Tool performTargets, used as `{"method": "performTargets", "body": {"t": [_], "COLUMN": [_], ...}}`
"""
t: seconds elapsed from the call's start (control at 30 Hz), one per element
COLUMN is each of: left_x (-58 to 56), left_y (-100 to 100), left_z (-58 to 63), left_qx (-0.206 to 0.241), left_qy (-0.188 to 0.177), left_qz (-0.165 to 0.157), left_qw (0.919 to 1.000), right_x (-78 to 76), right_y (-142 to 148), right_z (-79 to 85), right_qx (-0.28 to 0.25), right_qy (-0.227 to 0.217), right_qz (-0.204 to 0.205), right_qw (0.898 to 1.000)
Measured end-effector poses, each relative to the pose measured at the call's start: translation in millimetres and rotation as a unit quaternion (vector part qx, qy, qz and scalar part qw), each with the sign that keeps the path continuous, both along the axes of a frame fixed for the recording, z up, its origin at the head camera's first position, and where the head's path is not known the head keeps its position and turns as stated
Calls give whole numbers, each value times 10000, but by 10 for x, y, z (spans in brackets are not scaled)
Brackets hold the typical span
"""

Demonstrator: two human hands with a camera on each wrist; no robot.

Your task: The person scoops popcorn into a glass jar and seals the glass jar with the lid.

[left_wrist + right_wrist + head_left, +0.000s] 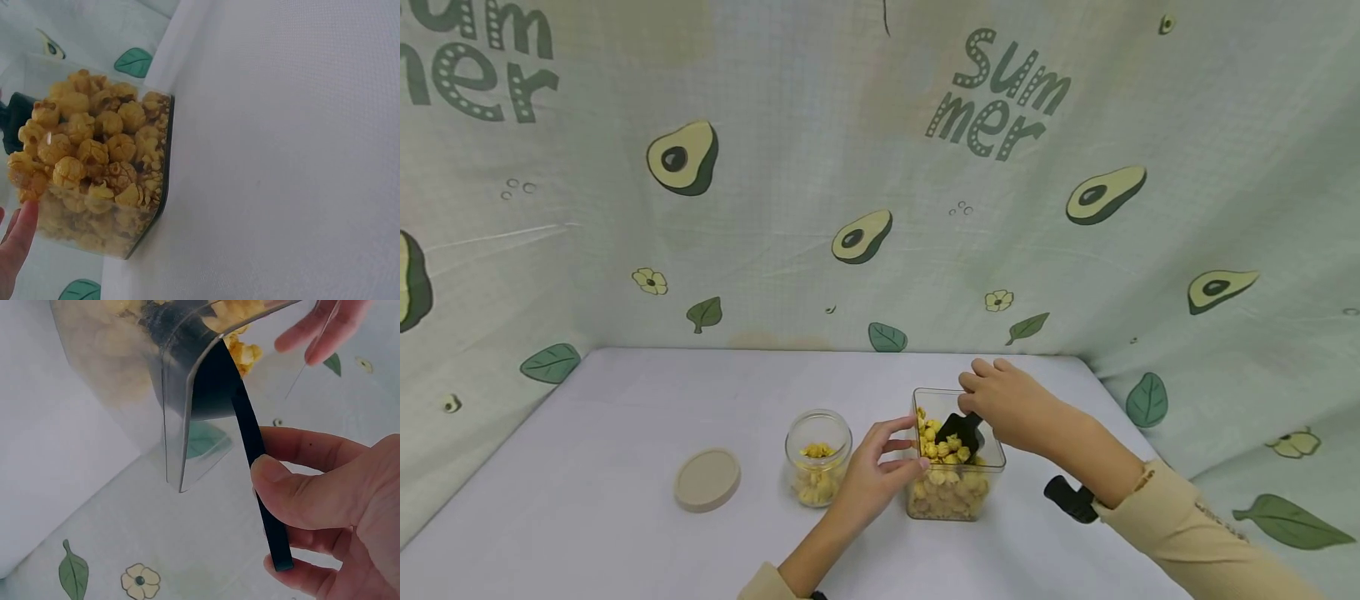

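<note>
A clear square container [943, 496], partly filled with caramel-coloured popcorn [94, 150], stands on the table. My right hand [1015, 407] grips the handle of a black scoop [253, 440] between thumb and fingers. The scoop's head is down inside the container, among the popcorn. At the container's left side, my left hand [880, 467] touches the wall and near corner with spread, fairly straight fingers. Left of that hand stands a clear round jar [808, 421] without a lid, with some popcorn pieces low inside it.
A round beige lid [707, 480] lies flat on the white table [587, 483], left of the jar. Behind the table hangs a pale cloth [760, 250] printed with avocados and leaves. A black camera mount [1070, 498] sits at the right wrist.
</note>
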State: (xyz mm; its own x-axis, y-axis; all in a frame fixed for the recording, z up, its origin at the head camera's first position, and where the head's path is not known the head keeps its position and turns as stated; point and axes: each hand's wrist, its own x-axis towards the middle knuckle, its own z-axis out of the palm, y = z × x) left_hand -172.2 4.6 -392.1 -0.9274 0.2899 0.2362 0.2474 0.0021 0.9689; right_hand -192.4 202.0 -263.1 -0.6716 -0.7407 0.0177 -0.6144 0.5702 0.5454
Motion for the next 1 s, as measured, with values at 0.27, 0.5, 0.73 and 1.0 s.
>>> {"method": "performTargets", "body": {"t": [0.27, 0.5, 0.73, 1.0], "left_x": [-33, -58, -51, -58], "left_y": [23, 48, 56, 60], "left_z": [-16, -19, -27, -36], "left_qx": [10, 60, 39, 79], "left_qy": [65, 79, 47, 62], "left_qz": [39, 55, 66, 88], "left_qw": [10000, 9999, 10000, 9999], "right_x": [-33, -56, -68, -152], "right_y": [42, 74, 66, 221], "right_z": [-22, -1, 5, -57], "right_qx": [-9, 46, 71, -615], "right_qy": [5, 53, -31, -542], "right_qz": [-22, 56, 89, -42], "right_qw": [10000, 10000, 9999, 9966]}}
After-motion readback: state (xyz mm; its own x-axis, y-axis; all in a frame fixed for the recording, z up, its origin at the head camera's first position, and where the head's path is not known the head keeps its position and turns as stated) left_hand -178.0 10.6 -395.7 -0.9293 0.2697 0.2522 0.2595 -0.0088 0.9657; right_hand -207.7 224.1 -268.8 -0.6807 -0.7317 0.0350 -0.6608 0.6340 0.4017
